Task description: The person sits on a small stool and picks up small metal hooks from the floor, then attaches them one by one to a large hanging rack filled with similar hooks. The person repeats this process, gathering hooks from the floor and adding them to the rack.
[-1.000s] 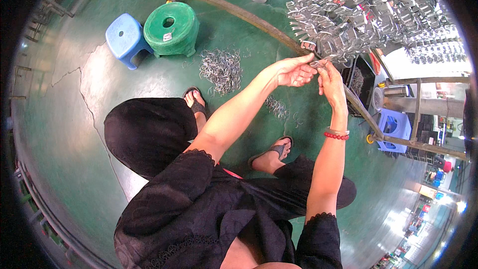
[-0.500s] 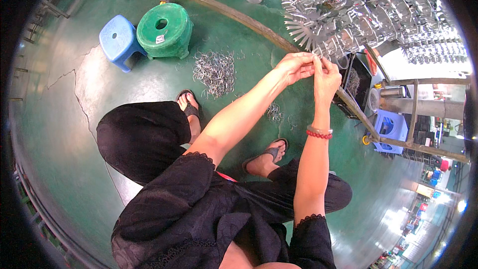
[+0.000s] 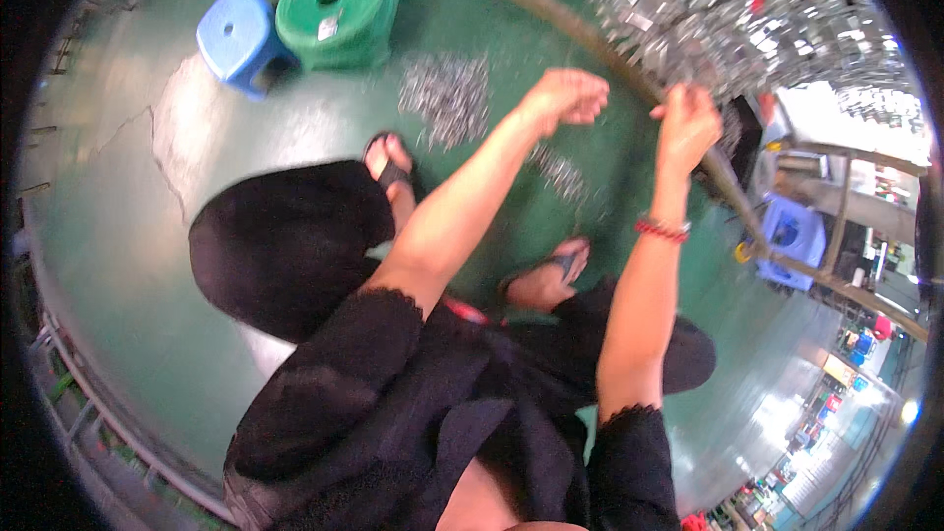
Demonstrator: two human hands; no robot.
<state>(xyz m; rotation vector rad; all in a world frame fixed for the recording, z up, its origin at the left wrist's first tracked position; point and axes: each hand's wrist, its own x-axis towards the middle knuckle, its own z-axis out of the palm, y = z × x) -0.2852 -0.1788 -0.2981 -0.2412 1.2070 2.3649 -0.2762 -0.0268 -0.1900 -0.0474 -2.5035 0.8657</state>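
Ahead of me at the upper right, many shiny silver metal pieces hang in dense rows; motion blurs them. My right hand is just below their lower edge, fingers bent inward and the thumb side toward the left. My left hand floats apart from it, to the left over the floor, with its fingers curled together. Whatever either hand may hold is hidden or too small to make out. Small curved metal bits lie on the green floor in a larger pile and a smaller scatter.
A wooden rail runs slantwise past my hands toward the right. At the upper left are a green round stool and a blue stool. A purple-blue stool stands beyond the rail at right. My sandalled feet rest near the scattered bits.
My hands, pressed together before at the hanging metal pieces, have separated: the left went left, the right moved right. The view has shifted, so the floor and stools appear higher.
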